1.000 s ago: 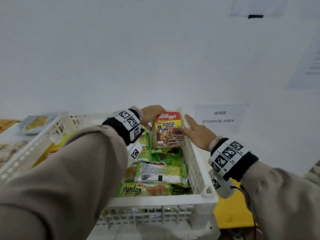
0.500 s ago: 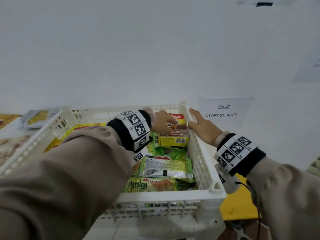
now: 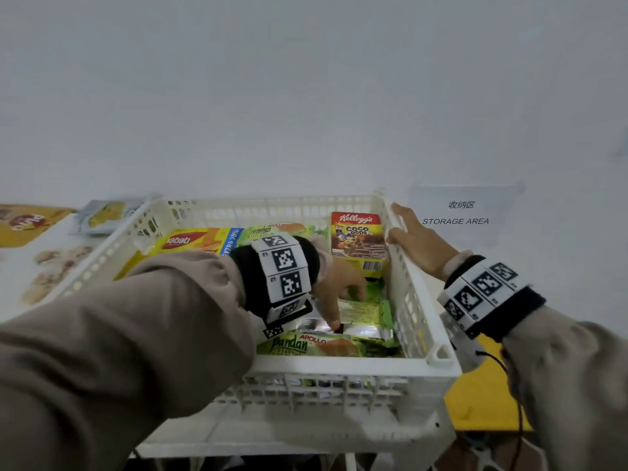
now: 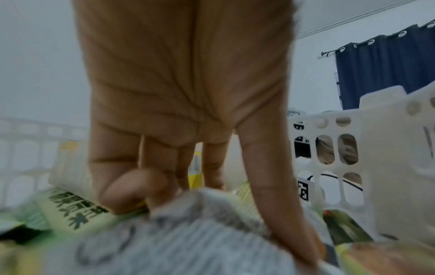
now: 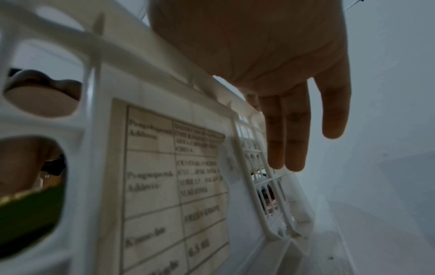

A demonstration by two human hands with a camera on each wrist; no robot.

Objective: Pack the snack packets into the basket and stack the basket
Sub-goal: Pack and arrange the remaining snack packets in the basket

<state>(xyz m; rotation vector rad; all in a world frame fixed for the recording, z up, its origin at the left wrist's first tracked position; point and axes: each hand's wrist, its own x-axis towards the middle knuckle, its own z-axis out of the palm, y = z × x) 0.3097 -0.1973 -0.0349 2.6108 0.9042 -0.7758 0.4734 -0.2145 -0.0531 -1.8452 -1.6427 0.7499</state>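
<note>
Left hand (image 3: 334, 283) at centre frame pinching silver packet (image 3: 367, 321) inside white basket (image 3: 339, 368), right hand (image 3: 413, 244) flat, fingers (image 3: 400, 217) straight, against its right wall.

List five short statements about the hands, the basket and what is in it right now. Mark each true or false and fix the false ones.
1. The right hand lies open against the outside of the white basket's right wall. True.
2. The Coco Pops box lies outside the basket. False: it is inside, at the far right corner.
3. The left hand is inside the basket, touching a silver-and-green packet. True.
4. The left hand holds the Coco Pops box. False: its fingers are down on the packets nearer the person.
5. The STORAGE AREA sign is left of the basket. False: it is to the right.
</note>
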